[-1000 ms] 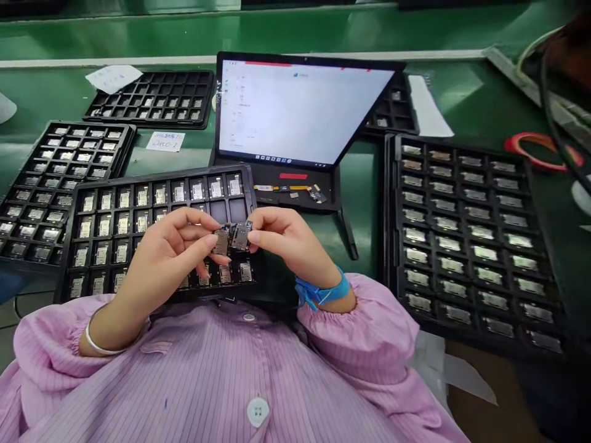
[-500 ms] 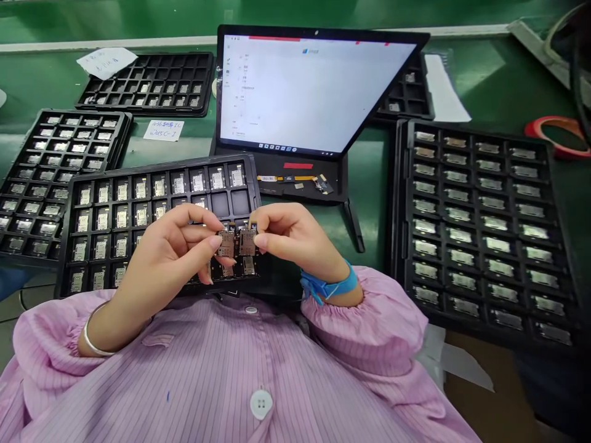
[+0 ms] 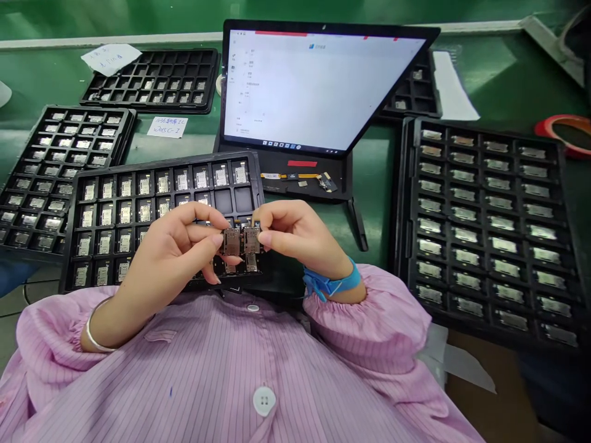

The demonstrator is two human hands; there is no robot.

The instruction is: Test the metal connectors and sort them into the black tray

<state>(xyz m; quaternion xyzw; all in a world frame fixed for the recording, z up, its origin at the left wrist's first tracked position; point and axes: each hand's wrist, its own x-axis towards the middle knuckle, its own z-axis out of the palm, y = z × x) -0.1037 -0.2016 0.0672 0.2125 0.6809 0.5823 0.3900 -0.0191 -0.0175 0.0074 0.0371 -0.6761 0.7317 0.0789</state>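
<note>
Over the near black tray (image 3: 223,200), both hands hold small circuit boards with silver card-slot metal on their faces. My left hand (image 3: 182,246) pinches the left circuit board (image 3: 231,242) by its left edge between thumb and fingers. The right circuit board (image 3: 252,240) is gripped at its right edge by the thumb and bent index finger of my right hand (image 3: 300,237). The two boards are side by side, faces up; whether they touch is hard to tell. More such boards sit in the tray's compartments beneath and to the left, partly hidden by my left hand.
Behind the tray stands a laptop (image 3: 318,92), with a flex cable piece (image 3: 290,176) on its base. A large tray of metal-topped parts (image 3: 406,203) lies right, a stacked tray (image 3: 127,126) left. A handwritten label (image 3: 167,127) and red tape roll (image 3: 563,135) are farther off.
The whole view has shifted slightly, with the trays and laptop a little further right in the picture. Both hands keep their pinch on the two boards.
</note>
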